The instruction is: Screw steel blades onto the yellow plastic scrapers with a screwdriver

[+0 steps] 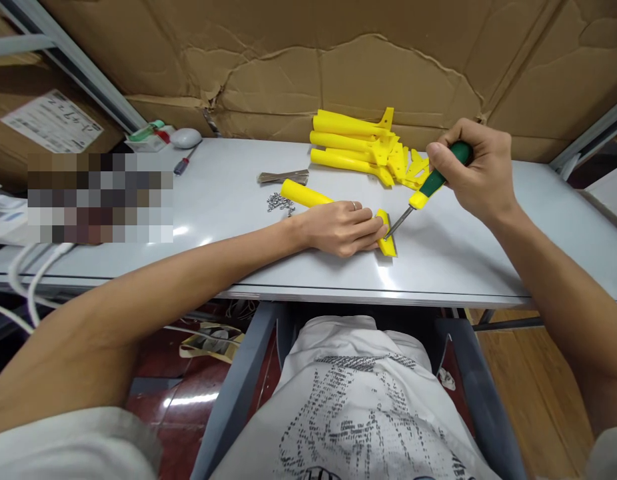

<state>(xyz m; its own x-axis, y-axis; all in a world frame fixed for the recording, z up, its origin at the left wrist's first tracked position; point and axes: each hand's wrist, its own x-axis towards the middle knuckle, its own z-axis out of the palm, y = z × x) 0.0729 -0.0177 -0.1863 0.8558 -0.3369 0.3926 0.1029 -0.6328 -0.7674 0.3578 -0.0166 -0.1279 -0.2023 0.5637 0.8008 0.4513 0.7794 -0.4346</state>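
At our twelve o'clock, our left hand curls its fingers over the yellow scraper, seemingly to steady it; our right hand wraps its fingers around the screwdriver. Screws sit at eleven o'clock, probably for easy reach.

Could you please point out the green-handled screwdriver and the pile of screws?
Green-handled screwdriver (432,184): head view, on the lower green handle.
Pile of screws (277,203): head view, middle of the pile.

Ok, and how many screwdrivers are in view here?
2: the green-and-yellow screwdriver in the right hand, and another screwdriver lying toward the back left of the table. Pixelation at left could hide more.
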